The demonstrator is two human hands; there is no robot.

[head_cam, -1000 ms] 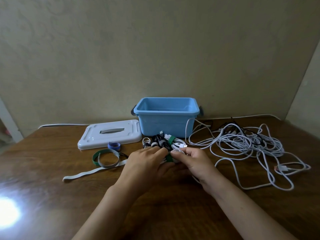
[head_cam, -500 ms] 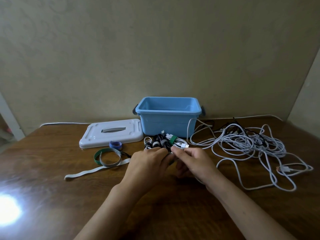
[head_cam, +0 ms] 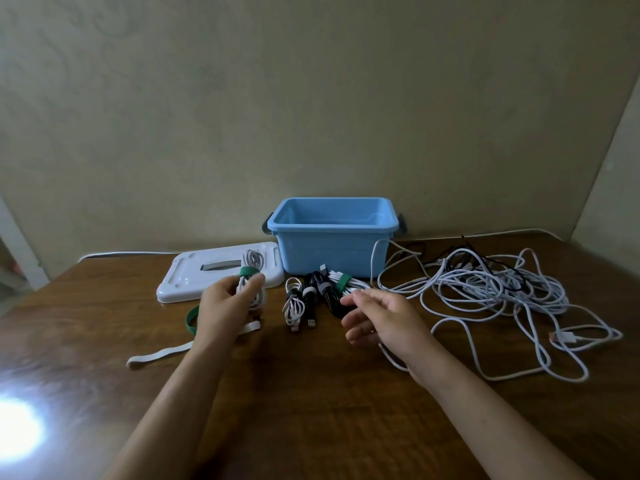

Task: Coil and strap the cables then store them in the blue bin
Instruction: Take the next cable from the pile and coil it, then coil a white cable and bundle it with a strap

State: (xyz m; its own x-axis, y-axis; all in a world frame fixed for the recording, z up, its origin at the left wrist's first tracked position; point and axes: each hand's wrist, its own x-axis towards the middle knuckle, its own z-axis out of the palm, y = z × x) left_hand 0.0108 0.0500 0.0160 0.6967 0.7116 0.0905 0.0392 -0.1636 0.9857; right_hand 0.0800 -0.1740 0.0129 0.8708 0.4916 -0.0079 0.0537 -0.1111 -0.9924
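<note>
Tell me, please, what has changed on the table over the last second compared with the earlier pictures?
The hands have parted. The left hand has carried the white cable coil with the green strap leftward, in front of the white lid. The right hand has let go and hangs open. The strapped bundles, blue bin, loose straps and tangled cables stayed put.

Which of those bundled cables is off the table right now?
The white bundle with the green strap, gripped upright in the left hand over the lid. The other bundles lie on the table.
</note>
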